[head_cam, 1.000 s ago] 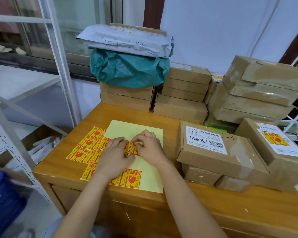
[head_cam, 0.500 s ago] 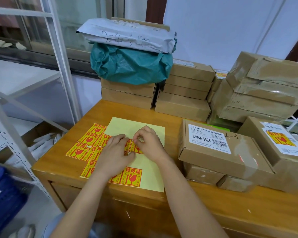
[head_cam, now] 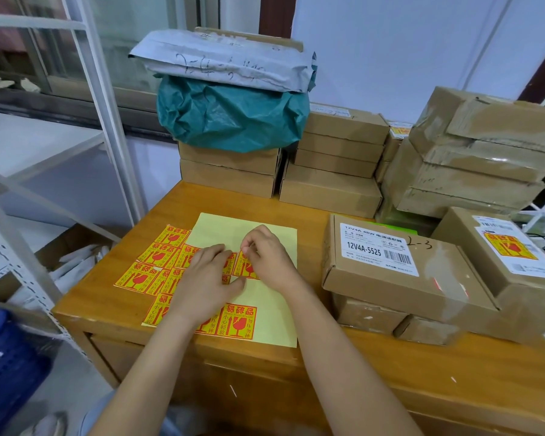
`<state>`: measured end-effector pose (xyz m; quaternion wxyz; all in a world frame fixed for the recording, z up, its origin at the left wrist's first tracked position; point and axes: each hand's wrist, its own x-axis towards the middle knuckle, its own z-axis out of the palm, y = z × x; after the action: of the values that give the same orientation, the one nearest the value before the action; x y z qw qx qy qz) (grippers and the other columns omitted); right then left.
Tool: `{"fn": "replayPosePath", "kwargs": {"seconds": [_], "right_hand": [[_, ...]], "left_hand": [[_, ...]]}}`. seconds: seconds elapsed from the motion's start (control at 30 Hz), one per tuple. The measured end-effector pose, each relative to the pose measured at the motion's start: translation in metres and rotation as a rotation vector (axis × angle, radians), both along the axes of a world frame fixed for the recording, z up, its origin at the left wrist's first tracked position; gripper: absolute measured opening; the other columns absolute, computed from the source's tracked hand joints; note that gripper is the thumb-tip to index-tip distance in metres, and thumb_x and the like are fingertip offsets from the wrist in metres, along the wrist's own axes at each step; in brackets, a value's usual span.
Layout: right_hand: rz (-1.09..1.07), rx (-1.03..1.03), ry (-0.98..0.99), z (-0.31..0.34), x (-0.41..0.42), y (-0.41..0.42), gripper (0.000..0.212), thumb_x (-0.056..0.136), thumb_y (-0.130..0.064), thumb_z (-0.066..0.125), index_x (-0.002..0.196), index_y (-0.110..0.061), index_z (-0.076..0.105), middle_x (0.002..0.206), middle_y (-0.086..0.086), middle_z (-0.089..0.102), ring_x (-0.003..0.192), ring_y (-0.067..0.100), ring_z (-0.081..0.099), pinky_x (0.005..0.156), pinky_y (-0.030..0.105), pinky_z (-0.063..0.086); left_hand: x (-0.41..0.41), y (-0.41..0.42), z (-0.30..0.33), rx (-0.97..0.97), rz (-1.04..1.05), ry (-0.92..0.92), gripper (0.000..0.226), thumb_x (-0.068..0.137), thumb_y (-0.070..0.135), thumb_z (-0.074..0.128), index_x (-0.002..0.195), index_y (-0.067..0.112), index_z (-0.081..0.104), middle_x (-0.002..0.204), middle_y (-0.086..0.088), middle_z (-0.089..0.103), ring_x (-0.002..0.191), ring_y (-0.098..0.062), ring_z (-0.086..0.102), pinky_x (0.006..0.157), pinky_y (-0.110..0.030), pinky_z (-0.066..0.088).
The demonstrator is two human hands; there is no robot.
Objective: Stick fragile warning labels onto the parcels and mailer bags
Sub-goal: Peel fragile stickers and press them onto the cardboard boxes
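Observation:
A pale yellow backing sheet point(head_cam: 265, 297) lies on the wooden table point(head_cam: 422, 366), with red-and-yellow fragile labels point(head_cam: 158, 256) on it and beside its left edge. My left hand point(head_cam: 205, 281) lies flat on the sheet and the labels. My right hand point(head_cam: 265, 256) pinches the top corner of one label point(head_cam: 244, 267) with thumb and fingertips. To the right lies a cardboard parcel point(head_cam: 390, 278) with a white barcode label. Farther right, another parcel point(head_cam: 513, 262) carries a fragile label on its top.
Stacks of cardboard boxes point(head_cam: 331, 180) fill the table's back, with a green mailer bag point(head_cam: 230, 118) and a grey one point(head_cam: 227, 64) on top. Taped parcels point(head_cam: 472, 158) are piled at the right. A white metal rack point(head_cam: 22, 215) and a blue crate point(head_cam: 4, 369) stand left.
The view has shifted slightly. My right fingers have tightened on the label's top corner; my left hand stays flat on the sheet.

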<state>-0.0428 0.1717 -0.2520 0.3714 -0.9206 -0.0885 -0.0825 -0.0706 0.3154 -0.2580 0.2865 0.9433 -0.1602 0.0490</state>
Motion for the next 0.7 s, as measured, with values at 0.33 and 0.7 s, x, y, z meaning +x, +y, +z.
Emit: {"fn": "replayPosePath", "kwargs": {"seconds": [0.33, 0.7], "right_hand": [[-0.112, 0.188, -0.016, 0.005, -0.001, -0.001, 0.015, 0.1, -0.01, 0.04, 0.089, -0.014, 0.048, 0.103, 0.0, 0.042, 0.093, 0.014, 0.047, 0.072, 0.019, 0.042], [0.019, 0.291, -0.174, 0.031, -0.018, 0.009, 0.021, 0.094, 0.001, 0.047, 0.081, -0.015, 0.047, 0.102, 0.0, 0.047, 0.099, 0.012, 0.047, 0.083, 0.013, 0.037]], "left_hand": [[0.0, 0.0, 0.001, -0.01, 0.015, 0.027, 0.066, 0.088, 0.042, 0.058, 0.145, 0.019, 0.035, 0.151, 0.007, 0.03, 0.139, -0.012, 0.02, 0.109, -0.033, 0.029], [-0.009, 0.006, 0.01, -0.495, 0.047, -0.093, 0.042, 0.075, 0.025, 0.079, 0.108, 0.023, 0.053, 0.111, 0.008, 0.055, 0.109, -0.009, 0.046, 0.085, -0.015, 0.034]]}}
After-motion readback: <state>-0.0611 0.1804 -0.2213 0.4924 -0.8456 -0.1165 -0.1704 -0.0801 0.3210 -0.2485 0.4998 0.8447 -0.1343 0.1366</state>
